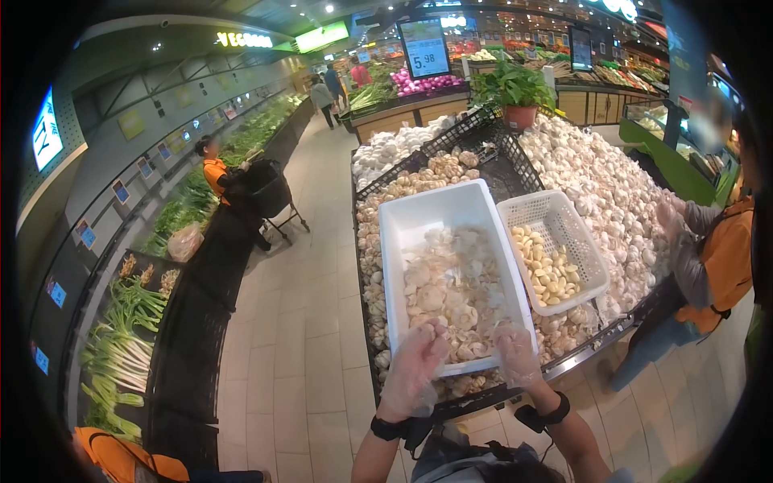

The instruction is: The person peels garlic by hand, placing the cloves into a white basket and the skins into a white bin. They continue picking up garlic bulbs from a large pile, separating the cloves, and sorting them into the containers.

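Both my hands wear clear plastic gloves and are at the near end of a white tub (390,266). My left hand (415,366) is over the tub's near left corner, fingers curled together; what they hold, if anything, is hidden. At the near right corner, my right hand (516,354) also has bent, closed fingers, and I cannot make out anything in them. Inside the tub lie garlic bulbs (431,294) and loose papery skins (463,241). A white perforated basket (555,211) stands against the tub's right side, holding peeled garlic cloves (546,266).
Heaped garlic (592,165) surrounds the tub on the display stand. Behind are a black crate (507,165) and a potted plant (519,117). A person in orange (725,258) reaches in from the right. Across the aisle, another person (216,177) is beside a black cart (266,193).
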A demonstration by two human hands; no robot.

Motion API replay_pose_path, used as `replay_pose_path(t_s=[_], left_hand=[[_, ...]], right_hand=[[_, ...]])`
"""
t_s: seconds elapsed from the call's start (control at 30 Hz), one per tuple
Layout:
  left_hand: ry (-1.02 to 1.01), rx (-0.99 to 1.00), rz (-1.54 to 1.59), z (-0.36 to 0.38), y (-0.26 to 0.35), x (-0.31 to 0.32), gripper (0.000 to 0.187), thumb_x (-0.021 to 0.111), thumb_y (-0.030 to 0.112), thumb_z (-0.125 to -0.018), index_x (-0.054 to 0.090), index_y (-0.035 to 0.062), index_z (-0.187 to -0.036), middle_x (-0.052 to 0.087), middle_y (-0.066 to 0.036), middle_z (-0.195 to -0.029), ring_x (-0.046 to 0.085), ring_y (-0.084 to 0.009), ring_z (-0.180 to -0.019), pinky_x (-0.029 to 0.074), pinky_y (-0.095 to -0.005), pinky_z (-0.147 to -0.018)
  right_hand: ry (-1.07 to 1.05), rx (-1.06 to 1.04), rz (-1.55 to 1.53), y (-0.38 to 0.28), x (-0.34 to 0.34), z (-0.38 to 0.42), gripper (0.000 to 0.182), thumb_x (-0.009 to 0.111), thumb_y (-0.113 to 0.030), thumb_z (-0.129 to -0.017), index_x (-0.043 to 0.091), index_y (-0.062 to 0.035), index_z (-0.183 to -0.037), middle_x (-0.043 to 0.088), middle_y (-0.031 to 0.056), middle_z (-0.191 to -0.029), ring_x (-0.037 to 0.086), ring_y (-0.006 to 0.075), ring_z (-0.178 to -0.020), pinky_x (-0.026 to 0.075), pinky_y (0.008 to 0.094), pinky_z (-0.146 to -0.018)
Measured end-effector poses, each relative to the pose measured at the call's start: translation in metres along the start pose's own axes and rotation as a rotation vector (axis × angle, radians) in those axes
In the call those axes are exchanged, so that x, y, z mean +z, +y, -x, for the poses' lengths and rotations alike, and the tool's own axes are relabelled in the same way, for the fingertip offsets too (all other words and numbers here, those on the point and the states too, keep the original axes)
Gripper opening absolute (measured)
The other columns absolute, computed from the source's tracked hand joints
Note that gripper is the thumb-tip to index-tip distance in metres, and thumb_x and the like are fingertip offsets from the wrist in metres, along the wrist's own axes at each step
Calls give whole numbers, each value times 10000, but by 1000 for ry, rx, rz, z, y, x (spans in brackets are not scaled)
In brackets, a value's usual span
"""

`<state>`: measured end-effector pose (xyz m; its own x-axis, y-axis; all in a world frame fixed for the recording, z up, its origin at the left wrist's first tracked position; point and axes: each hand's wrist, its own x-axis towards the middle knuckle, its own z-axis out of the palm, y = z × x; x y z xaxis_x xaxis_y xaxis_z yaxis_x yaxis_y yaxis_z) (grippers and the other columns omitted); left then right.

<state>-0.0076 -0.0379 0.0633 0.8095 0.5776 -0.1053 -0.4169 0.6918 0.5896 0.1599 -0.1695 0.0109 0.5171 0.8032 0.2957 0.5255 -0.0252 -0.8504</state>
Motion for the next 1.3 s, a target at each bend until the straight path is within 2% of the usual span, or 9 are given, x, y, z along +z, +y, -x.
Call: replay_pose_path(t_s=[0.1,0.3,0.63,0.87,1.0,1.1,1.2,1.23,1.3], left_hand=[[16,38,-249,-7,-2,-5,287,530,184,-972,488,-3,-1184,561,-50,-938,453,-90,-680,411,-215,-630],[-146,212,-660,-15,-11,-12,310,565,193,-961,520,31,-1221,615,-49,-873,472,-65,-601,408,-209,-535],[-50,358,-1015,-21,-31,-30,238,594,79,-924,589,23,-1156,610,-9,-738,495,-34,-578,404,-194,-512],[-31,345,-1103,-18,-28,-29,260,568,81,-937,580,-8,-1181,621,-25,-830,550,-56,-686,451,-204,-592],[-55,619,-1234,-19,-31,-31,241,578,63,-928,568,-24,-1153,583,-49,-727,531,-93,-601,446,-241,-543],[-75,461,-1100,-22,-34,-36,241,565,51,-930,546,-18,-1160,575,-53,-768,527,-87,-640,445,-238,-571],[-62,383,-989,-21,-38,-45,231,550,54,-937,532,-5,-1160,577,-51,-819,524,-80,-664,449,-233,-592],[-82,364,-848,-18,-39,-46,265,537,168,-971,519,22,-1192,623,-41,-997,523,-63,-734,465,-222,-642],[-71,312,-791,-13,-30,-32,266,539,168,-971,517,30,-1197,619,-36,-994,525,-67,-744,464,-217,-657]], right_hand=[[228,-187,-14,-3,12,-3,149,494,-93,-850,579,7,-780,557,103,-711,542,198,-704,437,319,-666],[61,58,40,-54,7,-13,131,552,-119,-846,612,-35,-926,602,154,-839,582,297,-749,464,389,-685],[-32,-231,214,-52,18,-31,245,633,-155,-829,649,-87,-1064,636,135,-847,609,307,-820,485,407,-708],[-104,-239,453,-50,20,-35,144,621,-180,-845,640,-71,-938,619,145,-815,613,330,-769,485,431,-662],[-113,-267,492,-39,26,-32,131,616,-177,-847,630,-57,-897,610,146,-803,612,327,-761,487,438,-646],[-2,-305,415,-40,29,-34,154,628,-193,-831,635,-44,-866,612,138,-779,606,316,-712,480,417,-619],[-48,-17,183,-53,33,-37,145,653,-166,-790,634,-26,-823,594,122,-711,586,265,-633,461,366,-579],[-10,22,89,-53,36,-37,130,635,-144,-778,625,-17,-799,596,145,-719,590,298,-663,459,384,-594],[30,57,-6,-52,40,-38,115,617,-123,-766,617,-7,-774,598,169,-726,595,330,-694,457,402,-608]])
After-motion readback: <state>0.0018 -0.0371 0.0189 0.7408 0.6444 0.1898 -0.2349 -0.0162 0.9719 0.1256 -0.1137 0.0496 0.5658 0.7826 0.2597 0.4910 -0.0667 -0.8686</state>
